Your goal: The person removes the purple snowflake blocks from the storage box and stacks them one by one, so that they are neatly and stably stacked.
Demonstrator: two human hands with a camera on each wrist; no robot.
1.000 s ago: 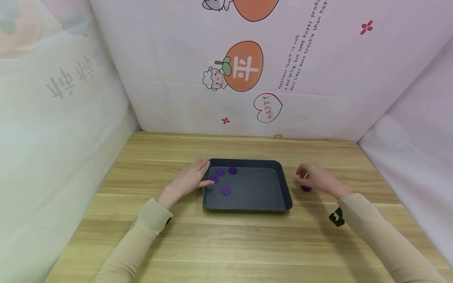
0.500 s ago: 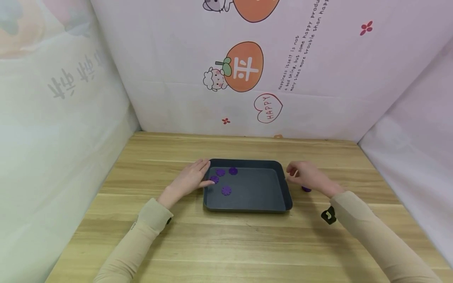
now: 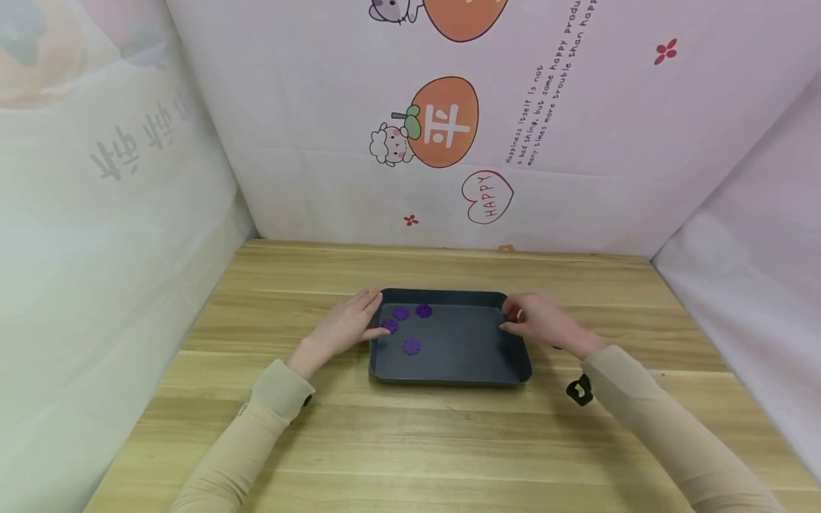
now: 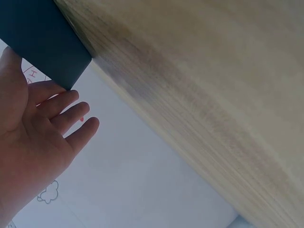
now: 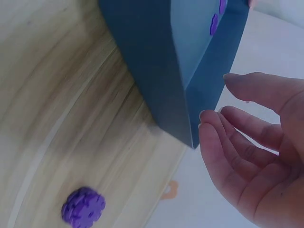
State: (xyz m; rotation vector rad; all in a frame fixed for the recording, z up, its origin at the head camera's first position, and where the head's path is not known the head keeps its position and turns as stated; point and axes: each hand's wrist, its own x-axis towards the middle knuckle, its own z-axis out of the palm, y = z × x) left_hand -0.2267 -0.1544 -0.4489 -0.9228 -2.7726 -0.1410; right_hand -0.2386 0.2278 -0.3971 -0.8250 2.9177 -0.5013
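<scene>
In the head view a dark baking tray (image 3: 452, 363) stands on the table with several purple notched discs (image 3: 411, 346) lying in its left part. My left hand (image 3: 340, 326) rests at its left rim, thumb over the inside and fingers fairly straight along the outer corner. Over the right rim is my right hand (image 3: 541, 324), its thumb and fingers loosely bent. The right wrist view shows a gap between thumb and fingertips, and I see nothing held there. A small stack of purple notched discs (image 5: 83, 207) sits on the table outside the tray, mostly hidden by the right hand in the head view.
The wooden table (image 3: 410, 449) meets a printed white cloth wall (image 3: 308, 185) at the back. More white cloth (image 3: 115, 235) hangs along both sides. A dark wrist device (image 3: 580, 391) hangs under the right sleeve.
My right hand has moved left, from beside the stack of discs to over the tray's right rim. The left hand, the tray and the discs inside look unmoved.
</scene>
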